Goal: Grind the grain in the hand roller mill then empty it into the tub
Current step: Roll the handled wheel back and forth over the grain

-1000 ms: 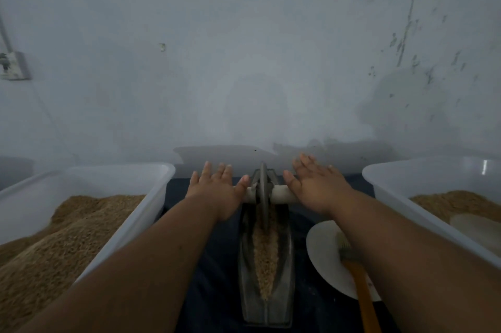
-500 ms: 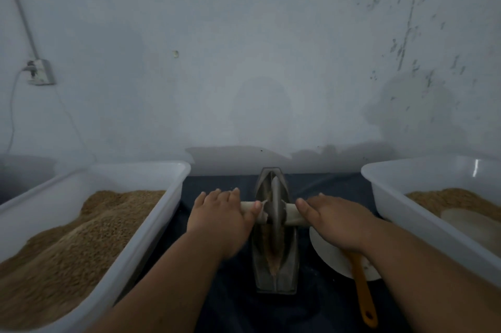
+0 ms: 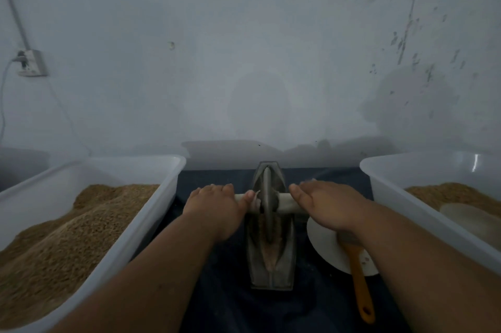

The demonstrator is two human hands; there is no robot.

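Grey metal boat-shaped roller mill [image 3: 282, 265] sits on the dark blue worktop [image 3: 225, 305], long axis pointing away from the person. Its disc wheel [image 3: 267, 205] stands upright in the trough, towards the far end. A thin line of brownish crushed grain [image 3: 271, 254] lies in the trough on the near side of the wheel.

Pale wooden axle handle [image 3: 286, 203] runs crosswise through the wheel.
- Left hand [image 3: 214, 208]: palm down on the handle left of the mill, fingers laid forward over it, thumb along the wood; no closed grip seen.
- Right hand [image 3: 325, 202]: flat on the handle right of the mill, fingers straight, outline motion-blurred.

Right of the mill: round white plate [image 3: 322, 248] carrying an orange-handled brush [image 3: 360, 286], its head hidden under the right wrist.

Farther left of the mill: white plastic tub [image 3: 151, 224], heaped with brown grain [image 3: 67, 237]. Farther right: second white tub [image 3: 406, 213], with a lower grain layer [image 3: 447, 194].
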